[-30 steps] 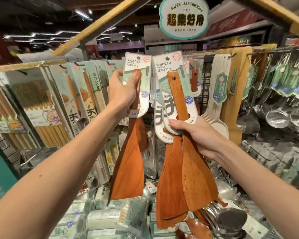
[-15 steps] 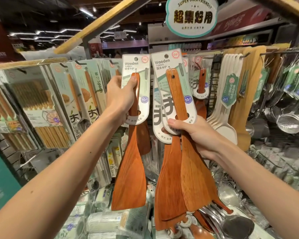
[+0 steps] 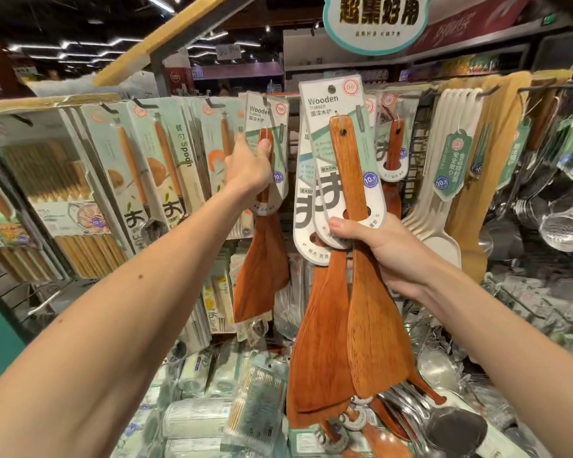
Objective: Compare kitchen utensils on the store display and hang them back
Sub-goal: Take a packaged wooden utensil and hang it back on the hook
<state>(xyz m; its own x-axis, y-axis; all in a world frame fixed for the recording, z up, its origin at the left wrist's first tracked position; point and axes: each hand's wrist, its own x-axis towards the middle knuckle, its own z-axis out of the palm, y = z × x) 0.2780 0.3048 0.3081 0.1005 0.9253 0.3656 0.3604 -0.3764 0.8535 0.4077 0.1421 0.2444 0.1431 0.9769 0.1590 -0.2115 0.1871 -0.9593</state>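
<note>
Left hand [image 3: 248, 166] reached up to the display rack, fingers closed around the handle and card of one wooden turner [image 3: 262, 256], thumb pressed on its front, the blade hanging down just left of centre. Right hand [image 3: 382, 251] gripped a bunch of carded wooden turners [image 3: 371, 325] at their necks, fingers wrapped tight, blades fanned downward. Between white spatulas [image 3: 434, 206] and boxed spoons [image 3: 166, 166], both lots were held near the hooks.

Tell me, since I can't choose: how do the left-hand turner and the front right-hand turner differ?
The left-hand turner is held high on its handle; the right-hand turner is gripped at the neck. The left one is held singly; the right one is bunched with others. Both are reddish wood on "Wooden Turner" cards.
</note>
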